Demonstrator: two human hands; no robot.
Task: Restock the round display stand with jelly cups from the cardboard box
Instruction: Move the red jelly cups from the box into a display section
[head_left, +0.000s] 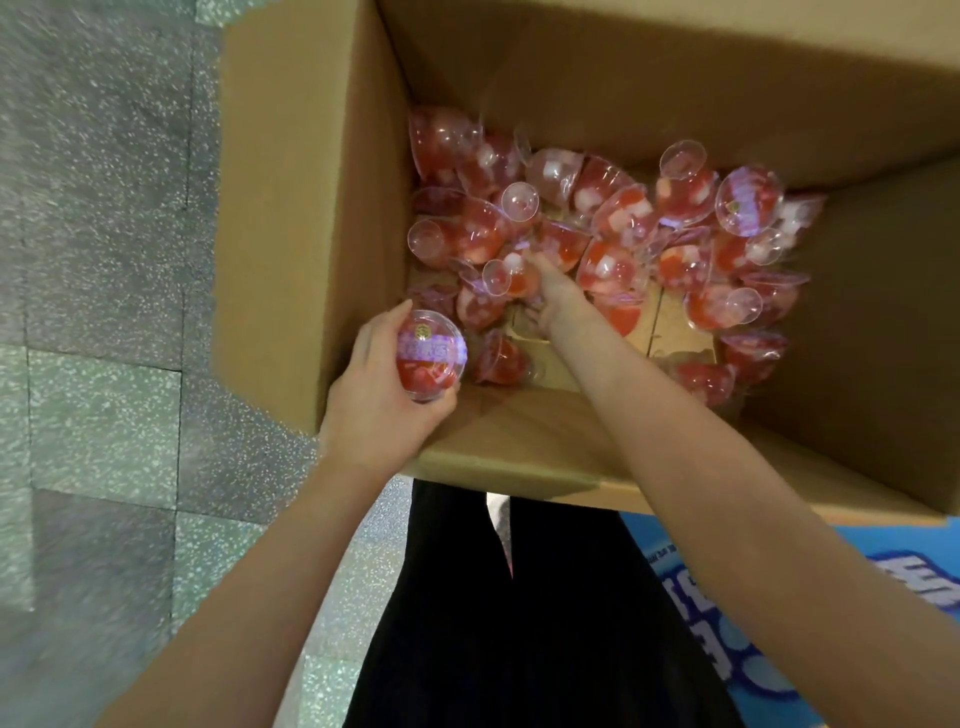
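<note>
Gripped one jelly cup (430, 355) in the left hand (382, 387), lower left of the cardboard box (311, 218). Reached the right hand (553, 296) deep among the loose cups (675, 244) at frame centre, apparently closing on another, fingers blurred. Mid-pickup; next needed a lift clear toward the stand, unseen.
</note>
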